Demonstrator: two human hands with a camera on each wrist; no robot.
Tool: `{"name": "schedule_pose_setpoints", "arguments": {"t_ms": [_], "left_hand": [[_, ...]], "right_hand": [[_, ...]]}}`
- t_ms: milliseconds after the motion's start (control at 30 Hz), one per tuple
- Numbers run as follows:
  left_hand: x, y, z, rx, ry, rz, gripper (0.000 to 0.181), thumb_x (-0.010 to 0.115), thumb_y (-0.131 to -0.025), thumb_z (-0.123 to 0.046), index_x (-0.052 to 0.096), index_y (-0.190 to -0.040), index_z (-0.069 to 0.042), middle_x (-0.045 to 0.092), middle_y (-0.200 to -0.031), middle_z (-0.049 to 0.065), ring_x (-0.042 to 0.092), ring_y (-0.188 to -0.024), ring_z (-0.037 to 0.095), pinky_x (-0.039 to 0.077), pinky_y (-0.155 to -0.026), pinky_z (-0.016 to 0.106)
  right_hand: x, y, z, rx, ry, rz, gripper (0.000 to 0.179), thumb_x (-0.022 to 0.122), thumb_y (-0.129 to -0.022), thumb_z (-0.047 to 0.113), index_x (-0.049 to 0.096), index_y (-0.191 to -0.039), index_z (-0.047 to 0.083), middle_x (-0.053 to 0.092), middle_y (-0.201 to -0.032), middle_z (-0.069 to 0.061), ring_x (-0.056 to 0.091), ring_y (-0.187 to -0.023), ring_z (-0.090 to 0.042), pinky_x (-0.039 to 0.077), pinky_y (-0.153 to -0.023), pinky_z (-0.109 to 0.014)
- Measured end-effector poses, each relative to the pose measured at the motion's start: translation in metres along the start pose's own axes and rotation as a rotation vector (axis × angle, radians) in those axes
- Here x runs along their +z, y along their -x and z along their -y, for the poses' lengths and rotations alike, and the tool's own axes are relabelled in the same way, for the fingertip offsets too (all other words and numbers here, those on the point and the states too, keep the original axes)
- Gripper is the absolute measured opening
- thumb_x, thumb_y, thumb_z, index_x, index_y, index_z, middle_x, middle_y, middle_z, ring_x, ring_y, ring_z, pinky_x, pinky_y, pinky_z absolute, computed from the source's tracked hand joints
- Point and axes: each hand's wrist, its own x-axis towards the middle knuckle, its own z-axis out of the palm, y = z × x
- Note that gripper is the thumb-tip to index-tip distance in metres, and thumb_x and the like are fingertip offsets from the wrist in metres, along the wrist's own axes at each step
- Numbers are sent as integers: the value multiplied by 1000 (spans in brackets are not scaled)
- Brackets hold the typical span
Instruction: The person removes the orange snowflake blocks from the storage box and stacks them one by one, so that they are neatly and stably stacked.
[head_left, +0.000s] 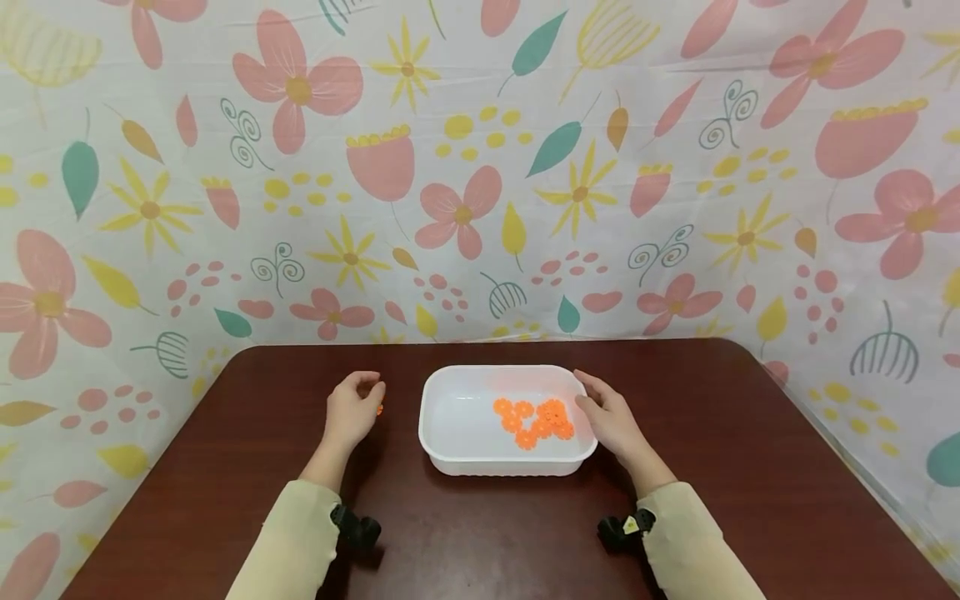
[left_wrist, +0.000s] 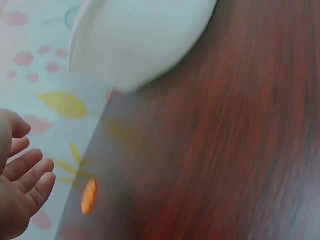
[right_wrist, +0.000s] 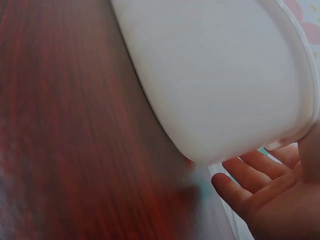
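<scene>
A white rectangular plastic basin [head_left: 465, 460] stands on the dark table. Several orange flower-shaped pieces [head_left: 527, 437] lie in its right half. At its right end, my right hand [head_left: 611, 421] holds the rim, thumb over the top and fingers along the outside; the right wrist view shows those fingers by the basin's [right_wrist: 215, 85] outer wall. Left of the basin, my left hand [head_left: 351, 412] has loosely bent fingers. One more orange piece [left_wrist: 89, 196] appears apart from its fingertips in the left wrist view; whether it touches the table I cannot tell.
The dark wooden table [head_left: 480, 542] has rounded far corners. A flower-patterned cloth [head_left: 465, 275] hangs behind its far edge. Each wrist carries a black camera, such as the left one's camera [head_left: 356, 529].
</scene>
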Motion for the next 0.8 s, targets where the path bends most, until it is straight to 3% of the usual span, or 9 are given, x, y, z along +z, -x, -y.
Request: {"name": "schedule_pose_setpoints", "arguments": {"t_ms": [167,433,700,800], "left_hand": [[10,8,-25,88,56,-19,22,60,-91,-21,66,-109,-8,68,-100,10,62,-86,21,48,-68,27],[27,19,-57,158,134,34,19,62,-90,-19,67,-106,-10,70,-97,7,65,-85,17,53,-73,28],[46,25,-71,272,106,82,22,65,-87,-12,66,-106,-1,68,-103,12,66,-92,22,55,-75,32],[52,25,-74,283,111,108,23,65,-87,-11,65,-107,0,67,-104,13,65,-93,24,56,-76,33]], "right_hand": [[-1,0,3,-2,0,3,48,42,-99,17,35,-146,8,41,-145,-20,45,-129,-33,43,-102,-48],[1,1,3,14,5,-3,48,43,-99,17,36,-145,9,40,-146,-20,46,-129,-33,43,-102,-48],[-1,3,3,4,-8,0,47,42,-99,15,35,-146,8,39,-146,-21,42,-133,-34,40,-104,-48],[-2,3,6,-5,-16,4,47,42,-99,15,35,-145,6,38,-147,-22,40,-134,-34,39,-105,-48]]}}
